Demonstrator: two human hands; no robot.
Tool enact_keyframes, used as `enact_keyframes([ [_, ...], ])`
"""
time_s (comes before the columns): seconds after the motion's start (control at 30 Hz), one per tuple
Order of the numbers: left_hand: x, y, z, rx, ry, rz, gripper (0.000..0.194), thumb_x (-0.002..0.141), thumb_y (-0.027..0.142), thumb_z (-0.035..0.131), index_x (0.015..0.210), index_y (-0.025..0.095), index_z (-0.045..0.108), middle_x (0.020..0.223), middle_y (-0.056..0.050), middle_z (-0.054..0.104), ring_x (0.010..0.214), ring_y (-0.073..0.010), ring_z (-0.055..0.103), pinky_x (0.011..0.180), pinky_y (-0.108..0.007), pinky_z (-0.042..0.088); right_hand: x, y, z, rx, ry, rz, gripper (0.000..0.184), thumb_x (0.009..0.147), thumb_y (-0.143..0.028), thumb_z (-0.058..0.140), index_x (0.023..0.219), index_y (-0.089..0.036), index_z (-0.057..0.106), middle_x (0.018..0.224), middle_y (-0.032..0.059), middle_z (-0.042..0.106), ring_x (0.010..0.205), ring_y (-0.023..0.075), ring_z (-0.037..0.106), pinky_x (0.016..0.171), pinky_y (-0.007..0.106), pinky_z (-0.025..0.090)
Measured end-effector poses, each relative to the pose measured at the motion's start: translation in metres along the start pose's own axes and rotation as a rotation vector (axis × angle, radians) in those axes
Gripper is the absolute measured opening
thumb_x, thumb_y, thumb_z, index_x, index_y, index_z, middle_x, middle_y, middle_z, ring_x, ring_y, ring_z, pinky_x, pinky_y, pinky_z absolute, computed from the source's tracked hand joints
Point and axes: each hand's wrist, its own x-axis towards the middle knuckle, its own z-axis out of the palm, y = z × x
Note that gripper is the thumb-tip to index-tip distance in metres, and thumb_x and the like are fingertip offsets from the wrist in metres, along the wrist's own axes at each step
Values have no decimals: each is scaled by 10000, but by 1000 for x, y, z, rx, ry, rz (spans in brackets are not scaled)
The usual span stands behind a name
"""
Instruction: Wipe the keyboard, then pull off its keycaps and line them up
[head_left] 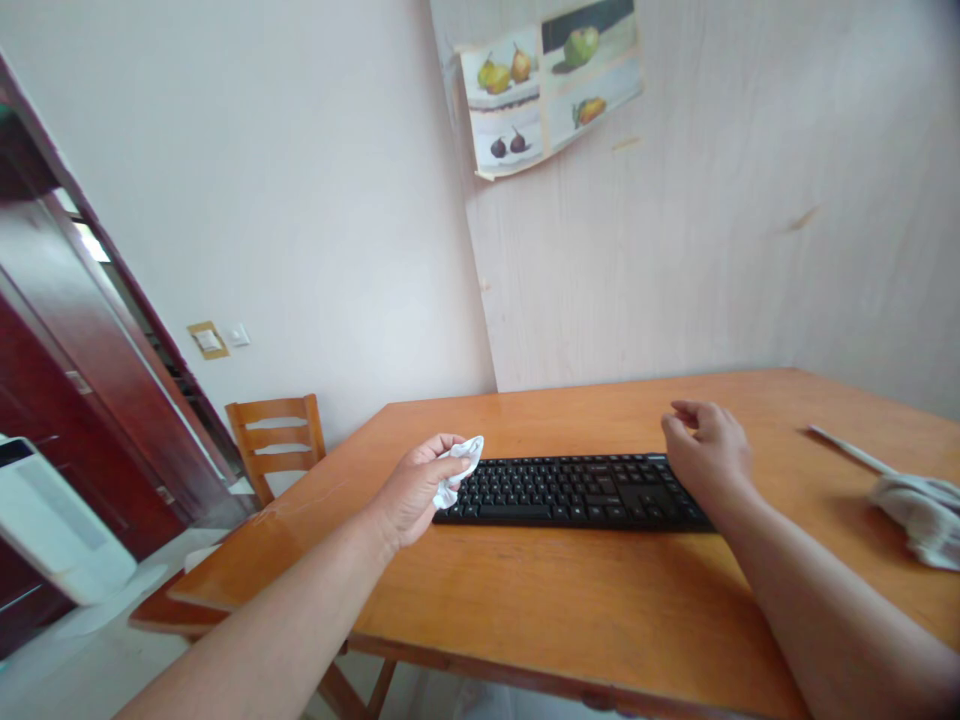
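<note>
A black keyboard (570, 490) lies flat on the wooden table, its keys facing up. My left hand (420, 485) is at the keyboard's left end, pinching a crumpled white tissue (459, 475) between thumb and fingers. Part of the tissue is hidden inside the grip. Over the keyboard's right end hovers my right hand (709, 450), fingers loosely bent and a small gap between thumb and forefinger. I see nothing in it. It covers some of the keys there.
On the right of the table (525, 590) lies a crumpled pale cloth (919, 515) with a thin white stick (851, 450) beside it. A wooden chair (277, 440) stands beyond the left edge. Fruit pictures (555, 85) hang on the wall panel behind.
</note>
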Motion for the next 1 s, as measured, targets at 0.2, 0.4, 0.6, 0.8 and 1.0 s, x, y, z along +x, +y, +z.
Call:
enact_keyframes([
  [0.2, 1, -1, 13, -51, -24, -6, 287, 650, 190, 779, 882, 170, 612, 794, 4, 594, 617, -67, 521, 531, -172, 377, -2, -3, -1, 42, 14, 3, 343, 791, -354, 494, 1012, -163, 675, 917, 104, 655, 912, 268, 565, 832, 405, 425],
  [0.4, 1, -4, 18, -44, -55, -10, 281, 663, 204, 773, 891, 180, 610, 787, 9, 599, 608, -64, 506, 539, -179, 380, -4, -9, -4, 65, 13, 4, 326, 799, -344, 500, 1011, -165, 671, 918, 105, 666, 902, 264, 579, 831, 397, 424],
  [0.6, -6, -9, 32, 20, -15, 53, 274, 688, 247, 759, 911, 186, 612, 794, 10, 604, 616, -67, 496, 538, -175, 355, -4, -15, -5, 78, -47, -1, 261, 815, -365, 508, 897, -177, 670, 856, 89, 663, 824, 237, 592, 752, 353, 418],
  [0.8, -33, -26, 51, 47, 44, 125, 291, 712, 295, 745, 957, 201, 618, 861, -14, 627, 685, -100, 515, 580, -197, 375, -13, -26, -15, 88, -127, -3, 400, 843, -541, 492, 616, -215, 533, 615, 26, 573, 611, 188, 513, 580, 305, 331],
  [1.0, -72, -39, 52, 87, 162, 163, 275, 738, 344, 729, 948, 202, 622, 836, -17, 618, 701, -120, 503, 607, -212, 366, -22, -27, -16, 95, -189, -22, 352, 791, -488, 542, 572, -225, 465, 559, -6, 515, 562, 165, 465, 551, 290, 305],
])
